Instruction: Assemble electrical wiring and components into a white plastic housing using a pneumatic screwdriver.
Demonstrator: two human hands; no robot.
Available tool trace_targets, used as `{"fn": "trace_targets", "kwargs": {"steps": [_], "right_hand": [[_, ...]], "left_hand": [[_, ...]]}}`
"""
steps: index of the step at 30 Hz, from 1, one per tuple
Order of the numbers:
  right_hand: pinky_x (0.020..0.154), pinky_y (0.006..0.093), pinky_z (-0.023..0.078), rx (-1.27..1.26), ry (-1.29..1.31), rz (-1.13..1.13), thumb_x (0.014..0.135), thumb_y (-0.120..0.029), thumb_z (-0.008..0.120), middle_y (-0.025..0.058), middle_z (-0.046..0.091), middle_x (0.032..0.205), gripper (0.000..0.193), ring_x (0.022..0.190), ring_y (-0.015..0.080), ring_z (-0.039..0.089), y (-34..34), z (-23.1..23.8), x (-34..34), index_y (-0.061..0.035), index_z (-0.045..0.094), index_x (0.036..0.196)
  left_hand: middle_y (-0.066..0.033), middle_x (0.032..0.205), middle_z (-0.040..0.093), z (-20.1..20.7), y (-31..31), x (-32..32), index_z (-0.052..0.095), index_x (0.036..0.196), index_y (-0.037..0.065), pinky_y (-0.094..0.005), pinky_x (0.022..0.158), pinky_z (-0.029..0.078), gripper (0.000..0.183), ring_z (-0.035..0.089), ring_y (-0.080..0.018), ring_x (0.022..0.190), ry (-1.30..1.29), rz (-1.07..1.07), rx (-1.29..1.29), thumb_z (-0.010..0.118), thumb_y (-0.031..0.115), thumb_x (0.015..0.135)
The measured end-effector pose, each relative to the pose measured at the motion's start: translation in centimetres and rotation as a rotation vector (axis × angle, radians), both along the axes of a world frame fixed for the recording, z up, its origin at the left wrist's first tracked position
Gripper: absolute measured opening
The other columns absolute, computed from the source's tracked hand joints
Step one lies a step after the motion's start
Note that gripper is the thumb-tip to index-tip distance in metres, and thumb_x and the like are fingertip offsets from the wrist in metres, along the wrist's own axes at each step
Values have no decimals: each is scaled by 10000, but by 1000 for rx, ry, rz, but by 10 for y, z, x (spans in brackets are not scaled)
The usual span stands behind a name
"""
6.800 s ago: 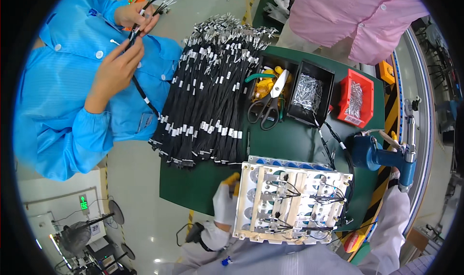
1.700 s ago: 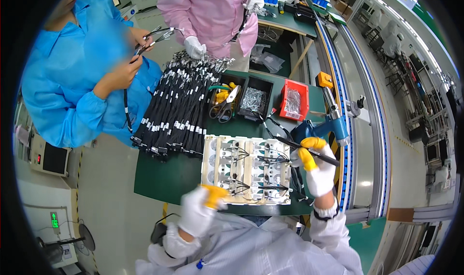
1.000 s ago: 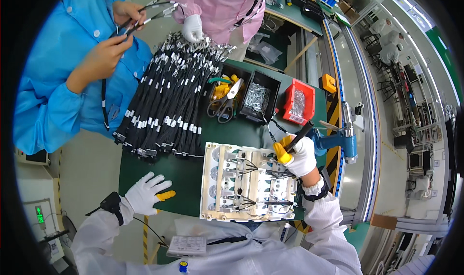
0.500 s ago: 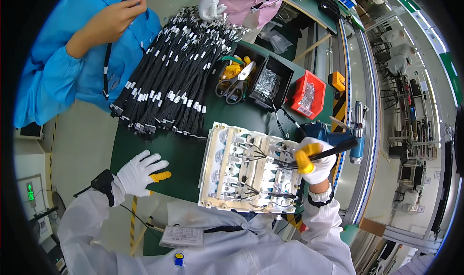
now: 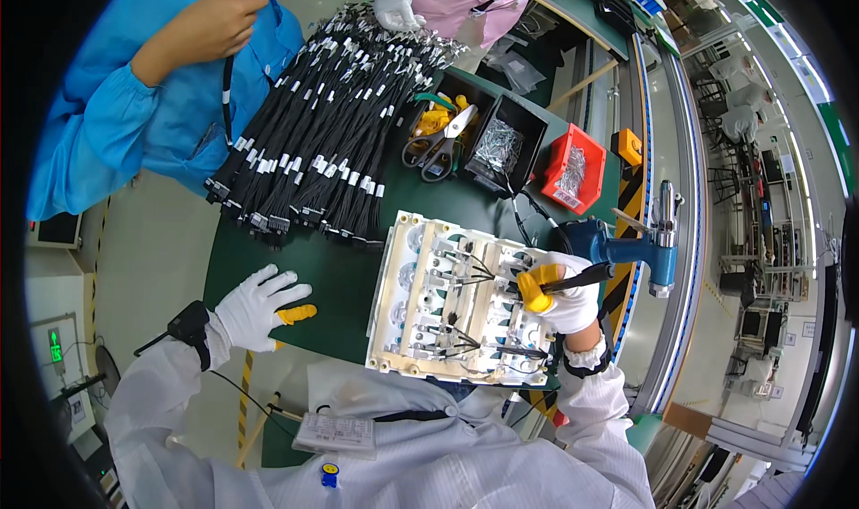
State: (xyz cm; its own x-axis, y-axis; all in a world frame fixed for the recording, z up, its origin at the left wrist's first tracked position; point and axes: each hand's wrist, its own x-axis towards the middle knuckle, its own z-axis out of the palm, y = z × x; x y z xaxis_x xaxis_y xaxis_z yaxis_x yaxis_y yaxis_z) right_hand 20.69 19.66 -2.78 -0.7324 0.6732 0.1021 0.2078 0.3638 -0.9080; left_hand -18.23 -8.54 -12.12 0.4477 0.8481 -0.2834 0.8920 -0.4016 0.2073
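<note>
A white frame-like plastic tray (image 5: pixel 387 326) with metal parts and thin black wires stands in front of me on the green table. Over its right side, my right hand (image 5: pixel 573 305), gloved in white with yellow finger covers, is closed around a black-sleeved wire harness (image 5: pixel 586 277). The harness's thick end sticks out to the right, and its other end is hidden by the fingers. A second black wire bundle (image 5: pixel 519 352) lies across the tray's lower part. Left of the tray, my left hand (image 5: pixel 259 309) is open, fingers spread, holding nothing, near the table's edge.
A big heap of black cables (image 5: pixel 313 124) covers the far left. Scissors (image 5: pixel 438 147), a black bin (image 5: pixel 501 142) and a red bin (image 5: pixel 574 173) of small metal parts stand beyond the tray. A blue power tool (image 5: pixel 658 251) is at right. Two co-workers stand across.
My right hand has moved a little to the left with the harness, whose thick end has swung left too. My left hand has hardly moved. The blue-sleeved co-worker's hand has shifted slightly.
</note>
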Motion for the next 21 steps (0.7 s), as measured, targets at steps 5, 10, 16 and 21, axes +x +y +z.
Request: {"fn": "trace_targets", "kwargs": {"steps": [5, 10, 16, 21], "right_hand": [[556, 280, 470, -21, 307, -188, 817, -50, 802, 83, 639, 712, 200, 592, 164, 594, -6, -15, 24, -11, 615, 757], [509, 290, 455, 47, 191, -20, 772, -14, 825, 61, 627, 654, 219, 541, 172, 582, -23, 0, 27, -28, 615, 708], [526, 296, 469, -20, 111, 8, 775, -16, 834, 65, 632, 662, 203, 554, 176, 606, -28, -12, 29, -29, 637, 727], [516, 298, 454, 259, 59, 58, 805, -21, 803, 65, 601, 650, 240, 533, 187, 575, -28, -9, 25, -48, 585, 710]], "left_hand": [[-58, 1553, 421, 3, 3, 0, 781, 1070, 143, -535, 1222, 226, 541, 328, -318, 1447, 13, 6, -91, 840, 449, 628], [-44, 1566, 396, 0, 1, -2, 812, 944, 161, -519, 1215, 243, 405, 317, -294, 1453, -13, 22, -50, 836, 432, 645], [-67, 1531, 438, -3, 1, -2, 803, 935, 135, -541, 1204, 260, 454, 351, -327, 1426, -67, 26, -7, 862, 407, 575], [-68, 1533, 435, -2, -1, -1, 802, 950, 136, -542, 1207, 256, 462, 349, -330, 1428, -51, 34, -44, 861, 404, 578]]}}
